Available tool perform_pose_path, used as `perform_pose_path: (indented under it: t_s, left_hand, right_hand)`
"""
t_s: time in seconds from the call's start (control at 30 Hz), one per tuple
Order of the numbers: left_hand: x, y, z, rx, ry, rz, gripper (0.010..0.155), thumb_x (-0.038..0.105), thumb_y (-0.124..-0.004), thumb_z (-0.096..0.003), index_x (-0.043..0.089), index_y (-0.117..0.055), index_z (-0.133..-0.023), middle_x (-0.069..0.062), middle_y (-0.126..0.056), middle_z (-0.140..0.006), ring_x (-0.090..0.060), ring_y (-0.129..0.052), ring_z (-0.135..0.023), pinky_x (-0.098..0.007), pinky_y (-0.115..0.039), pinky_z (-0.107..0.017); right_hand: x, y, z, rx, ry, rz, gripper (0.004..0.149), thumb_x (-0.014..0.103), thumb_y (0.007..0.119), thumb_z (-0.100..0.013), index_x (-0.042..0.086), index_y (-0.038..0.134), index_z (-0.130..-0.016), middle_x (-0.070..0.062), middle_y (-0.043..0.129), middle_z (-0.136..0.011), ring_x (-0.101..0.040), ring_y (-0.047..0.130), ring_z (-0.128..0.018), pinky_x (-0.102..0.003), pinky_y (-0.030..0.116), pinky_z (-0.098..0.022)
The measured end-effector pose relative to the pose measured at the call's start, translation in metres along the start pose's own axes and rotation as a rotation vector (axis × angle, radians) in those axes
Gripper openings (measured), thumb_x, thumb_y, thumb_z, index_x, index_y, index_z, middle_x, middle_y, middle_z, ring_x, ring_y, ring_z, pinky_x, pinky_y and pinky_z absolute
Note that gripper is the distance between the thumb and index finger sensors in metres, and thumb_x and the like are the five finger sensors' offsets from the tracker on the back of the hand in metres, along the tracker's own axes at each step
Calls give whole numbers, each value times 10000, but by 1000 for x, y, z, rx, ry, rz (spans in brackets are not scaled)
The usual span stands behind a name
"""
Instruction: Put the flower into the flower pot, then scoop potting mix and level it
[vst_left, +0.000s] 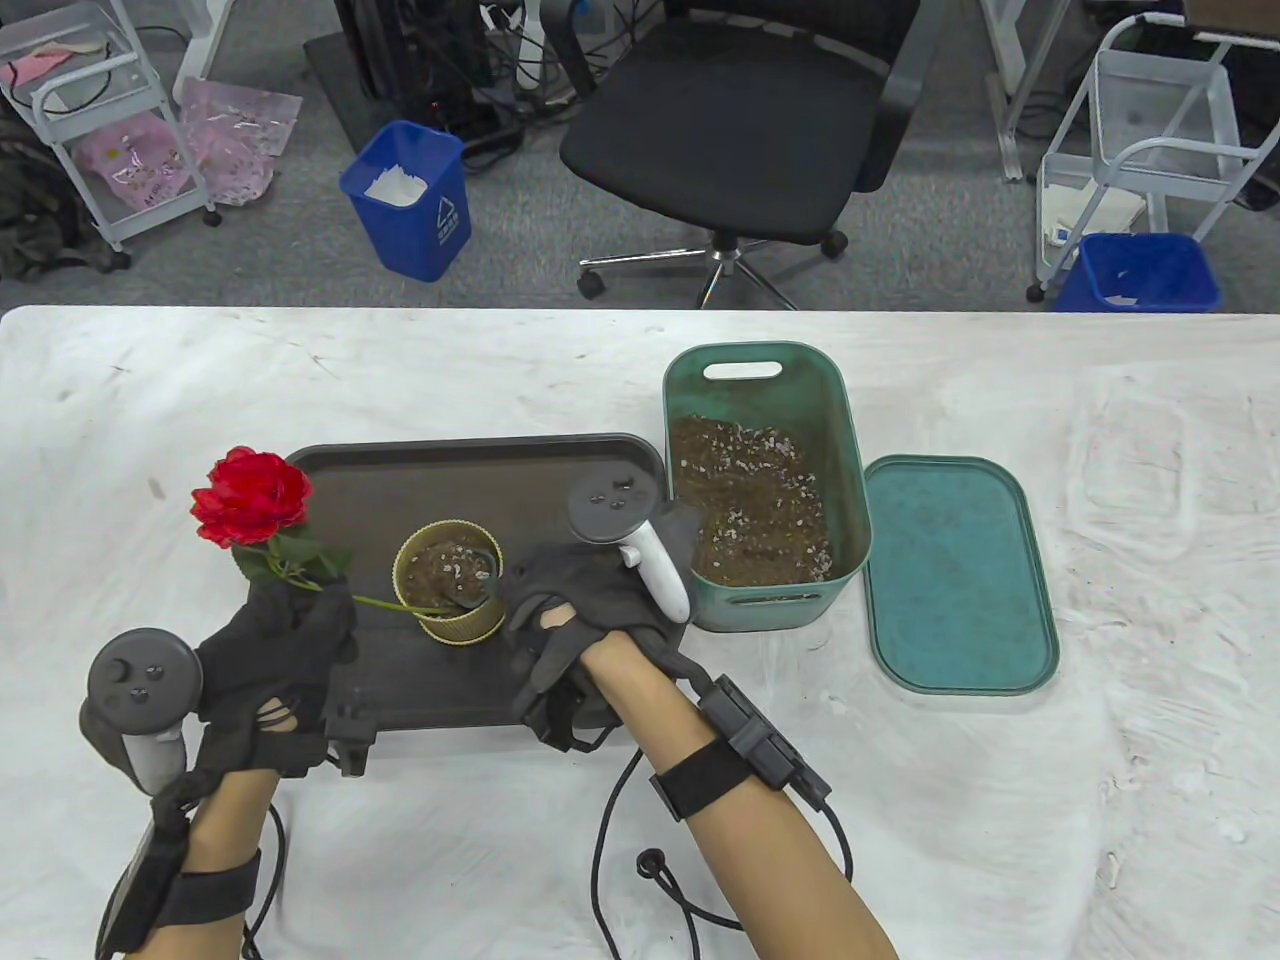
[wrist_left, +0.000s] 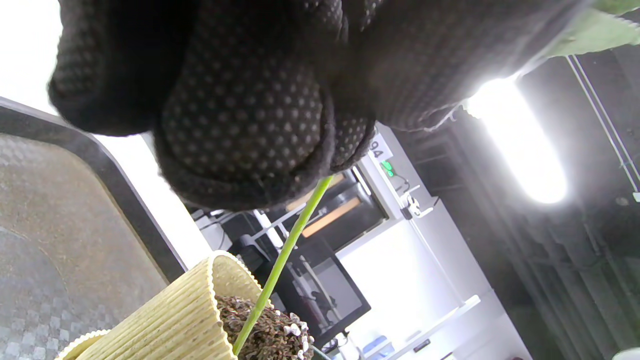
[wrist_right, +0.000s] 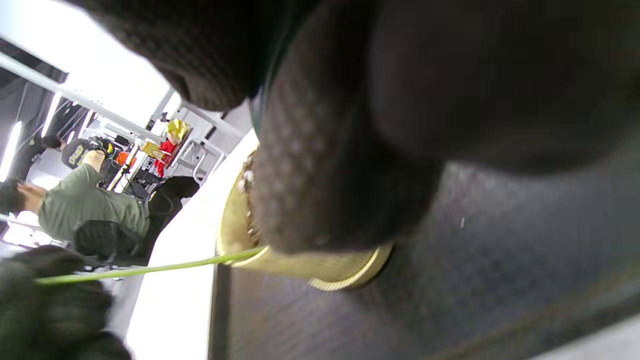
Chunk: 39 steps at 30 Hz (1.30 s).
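A red rose (vst_left: 250, 497) leans left, and its green stem (vst_left: 385, 603) slants down into the ribbed yellow flower pot (vst_left: 452, 622), which holds potting mix. My left hand (vst_left: 300, 612) grips the stem below the leaves; in the left wrist view the curled fingers (wrist_left: 240, 125) close round the stem (wrist_left: 285, 255) above the pot (wrist_left: 170, 320). My right hand (vst_left: 545, 600) is at the pot's right rim, curled round a dark green scoop (vst_left: 480, 580) whose tip lies in the mix. The right wrist view shows its fingers (wrist_right: 340, 165) over the pot (wrist_right: 320, 272), hiding most of the scoop.
The pot stands on a dark tray (vst_left: 480, 470). A green bin of potting mix (vst_left: 765, 500) sits right of the tray, with its lid (vst_left: 955, 575) flat on the white cloth beside it. An office chair (vst_left: 740, 130) and blue waste bins (vst_left: 410, 200) are beyond the table.
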<state>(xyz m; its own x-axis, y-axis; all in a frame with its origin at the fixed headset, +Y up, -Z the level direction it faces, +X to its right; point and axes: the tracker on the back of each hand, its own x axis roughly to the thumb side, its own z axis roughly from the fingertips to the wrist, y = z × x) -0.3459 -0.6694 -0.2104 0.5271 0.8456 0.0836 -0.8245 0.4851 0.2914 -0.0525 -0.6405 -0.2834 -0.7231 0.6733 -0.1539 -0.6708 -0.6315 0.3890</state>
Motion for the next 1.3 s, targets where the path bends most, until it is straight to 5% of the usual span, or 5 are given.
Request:
perform_pose_path:
  t_s: [0.47,0.63,0.97,1.17,1.3]
  left_hand:
    - [0,0,0,3,5,3,453,454,-892,-389,194,-886,-761,37,-1037,-579,-147,-1133,-230,-346,-967,-281]
    - [0,0,1,3,2,0,453,453,-893,-388,195,-887,-761,38,-1037,-579,-149,-1133,-230,-346,-968,-281]
    - [1,0,0,0,-6,-4,454,454,-893,-389,195,-886,-761,36,-1036,-581,-147,-1133,-231,-346,-967,-282]
    - [-1,0,1,5,3,-3,453,453,-893,-389,195,-886,-761,38,-1037,-580,-147,-1133,-230,-347,-967,-281]
    - [-1,0,1,7,-1,-8,453,455,-892,-389,196,-885,-762,36,-1036,-580,-147,-1133,-230,-346,-967,-281]
  right_hand:
    - [52,33,39,-333,-283,683,508,326,852,-382,78,815,-823,-133,1025,-572,-261,1081,-197,-366,946,-72]
    - [53,25,51,-364,-292,736,523,321,862,-373,85,801,-836,-128,1015,-593,-259,1080,-224,-369,947,-96]
    - [35,-60,61,-484,-181,524,519,322,852,-379,80,801,-836,-133,1014,-589,-263,1077,-220,-373,944,-93]
    - [-5,-148,55,-663,38,384,519,322,850,-384,67,801,-834,-143,1013,-583,-258,1083,-206,-360,951,-76]
    - [-36,-174,36,-637,219,394,521,326,847,-393,30,814,-820,-167,1027,-554,-250,1102,-168,-341,967,-43]
